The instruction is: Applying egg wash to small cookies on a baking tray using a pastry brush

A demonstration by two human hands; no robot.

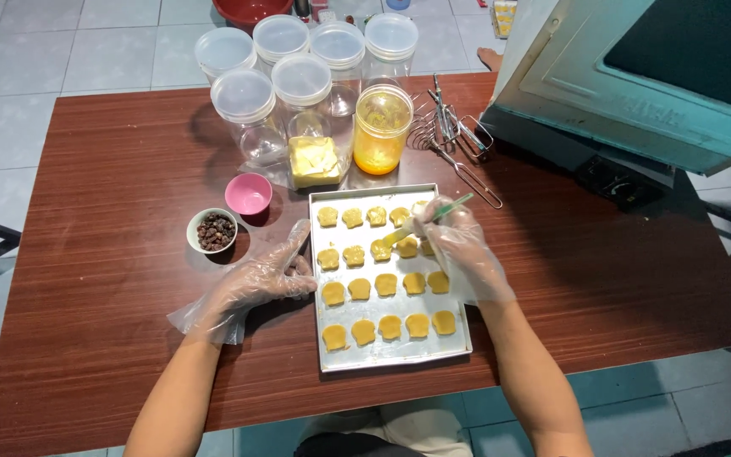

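- Tiled pale floor all round; brown wood-grain surface [112,169] fills mid frame.
- Tray [395,354], silver, rectangular, sits centre-low on the surface, long side running up the frame.
- Cookies [390,327]: small yellow dough pieces in four rows on the tray, upper rows glossier.
- Right hand [458,241], in a clear plastic glove, over the tray's upper right, fingers pinched on a brush [433,216].
- Brush: green handle pointing to upper right, tip down at a cookie in the second row, touching or just above, can't tell.
- Left hand [260,279], also gloved, lies flat on the surface just left of the tray, fingers spread loosely, holding nothing; fingertips near the tray's edge.
- White bowl [211,231] of dark raisins, left of the tray, just above the left hand.
- Pink cup [249,194], just upper right of the bowl.
- Jars [244,106]: cluster of clear plastic ones with white lids, top centre; most look empty.
- One jar [313,161] holds pale yellow blocks at its bottom.
- Open jar [381,129] with orange-yellow liquid, just above the tray's top edge.
- Metal whisks [454,140] lie right of that jar.
- Teal oven [636,76], upper right corner, tilted in view, dark window.
- Red basin [251,10], top edge, partly cut off.
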